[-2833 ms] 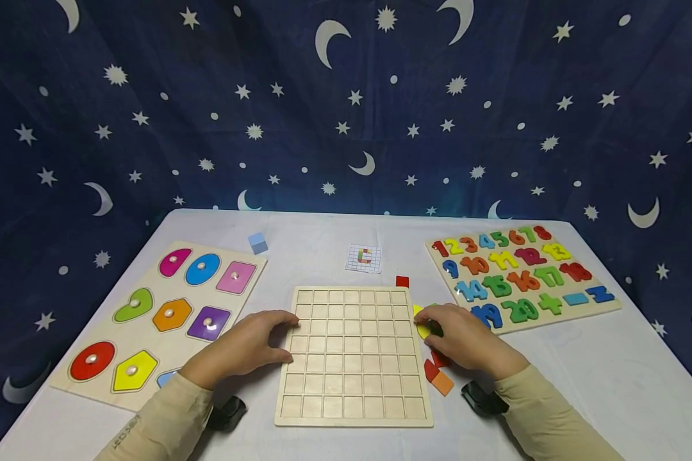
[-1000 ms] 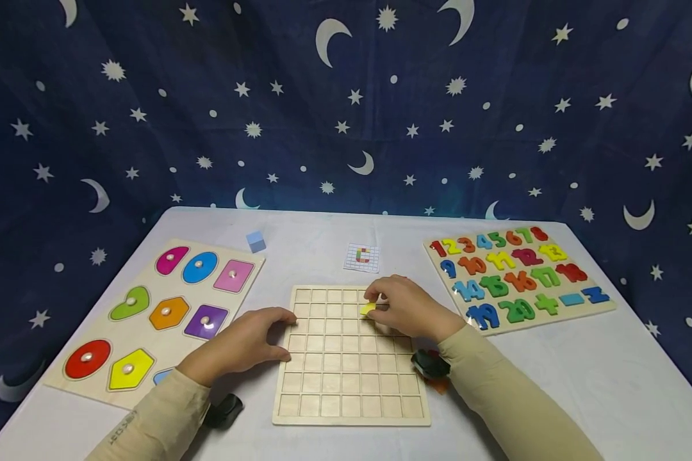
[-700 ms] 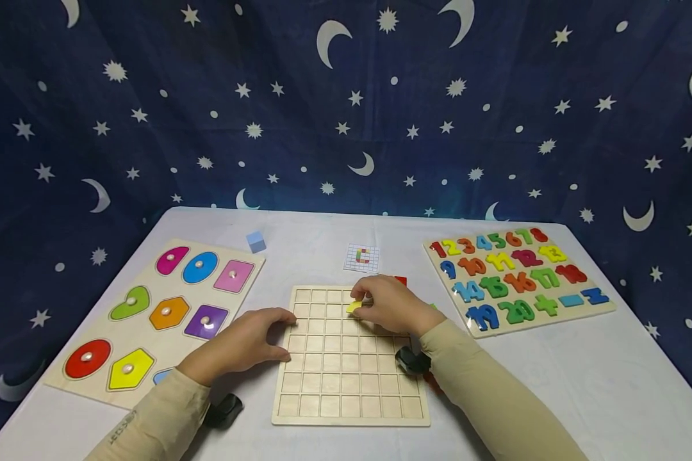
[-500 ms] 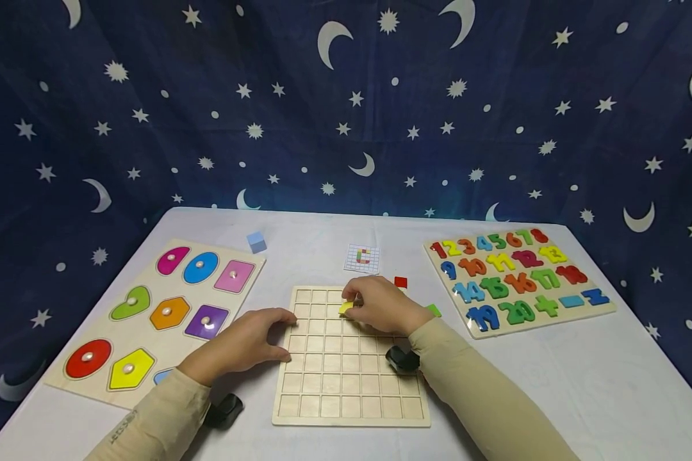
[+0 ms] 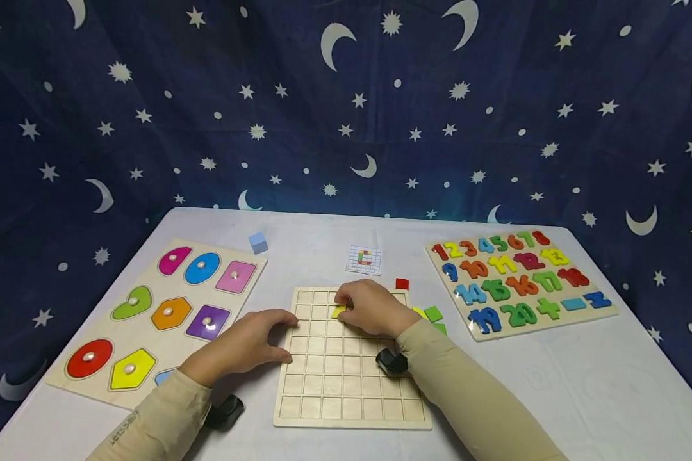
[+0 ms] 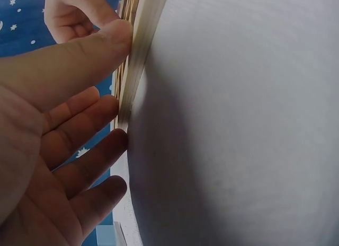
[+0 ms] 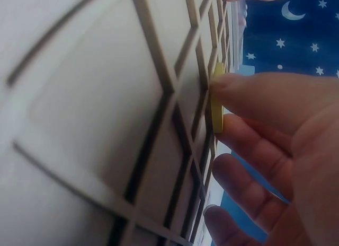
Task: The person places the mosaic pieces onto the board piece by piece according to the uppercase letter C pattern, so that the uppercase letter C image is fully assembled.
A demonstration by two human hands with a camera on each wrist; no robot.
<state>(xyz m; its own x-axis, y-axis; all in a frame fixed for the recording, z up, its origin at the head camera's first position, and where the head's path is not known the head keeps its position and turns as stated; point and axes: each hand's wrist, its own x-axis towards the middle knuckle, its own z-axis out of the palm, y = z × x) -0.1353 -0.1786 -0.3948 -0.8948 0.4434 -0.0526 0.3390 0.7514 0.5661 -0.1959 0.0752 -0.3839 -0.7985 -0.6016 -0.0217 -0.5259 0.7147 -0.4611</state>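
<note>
A pale wooden board (image 5: 332, 387) with a raised square grid lies in the middle of the table. My left hand (image 5: 239, 346) rests along its left side, thumb and fingertips at the edge; the left wrist view has the thumb (image 6: 114, 36) against the rim, fingers extended. Over the upper grid, my right hand (image 5: 375, 308) pinches a small yellow tile (image 5: 338, 311) between thumb and forefinger. The right wrist view catches this tile (image 7: 217, 111) edge-on, close over the grid's ridges, the other fingers loosely bent.
Beyond the board lies a small printed pattern card (image 5: 364, 260). A red tile (image 5: 402, 283) and green tiles (image 5: 433, 314) are by its right side. A shape puzzle (image 5: 170, 342) stands left, a number puzzle (image 5: 519, 282) right, and a light blue cube (image 5: 257, 242) at the back.
My right hand has picked up the yellow tile from the pieces at the board's right and carried it leftward over the upper grid. My left hand has stayed at the left edge.
</note>
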